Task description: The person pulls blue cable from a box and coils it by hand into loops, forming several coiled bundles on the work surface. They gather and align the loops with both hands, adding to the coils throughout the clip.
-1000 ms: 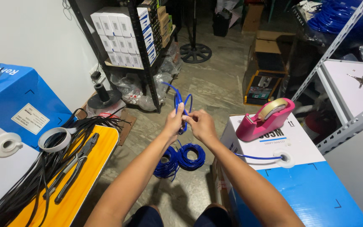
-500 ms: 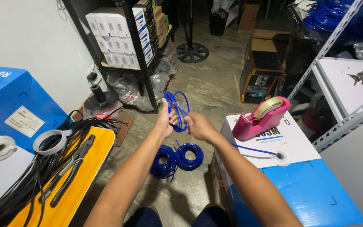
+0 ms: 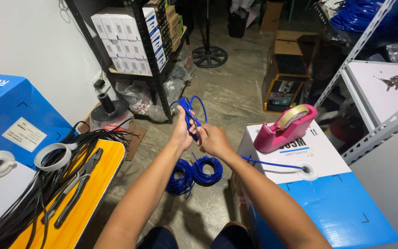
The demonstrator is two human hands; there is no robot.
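Both my hands hold a small bundle of blue cable (image 3: 190, 112) out in front of me, its loops sticking up above my fingers. My left hand (image 3: 182, 131) grips the bundle from the left. My right hand (image 3: 213, 139) pinches it from the right. A strand of the same blue cable (image 3: 272, 163) runs from my right hand to a round hole in the top of a white and blue box (image 3: 328, 193) at my right. Two finished blue cable coils (image 3: 194, 173) lie on the floor below my hands.
A pink tape dispenser (image 3: 285, 129) stands on the box. At my left, a yellow table (image 3: 93, 193) carries black cables (image 3: 47, 184), pliers (image 3: 77, 184) and a tape roll (image 3: 51, 157). A blue box (image 3: 10, 115), a shelf of white boxes (image 3: 125, 32) and a metal rack (image 3: 369, 69) surround me.
The view has shifted slightly and my hands have lifted the blue bundle a little. The loops above my fingers have been worked into a tighter bunch.
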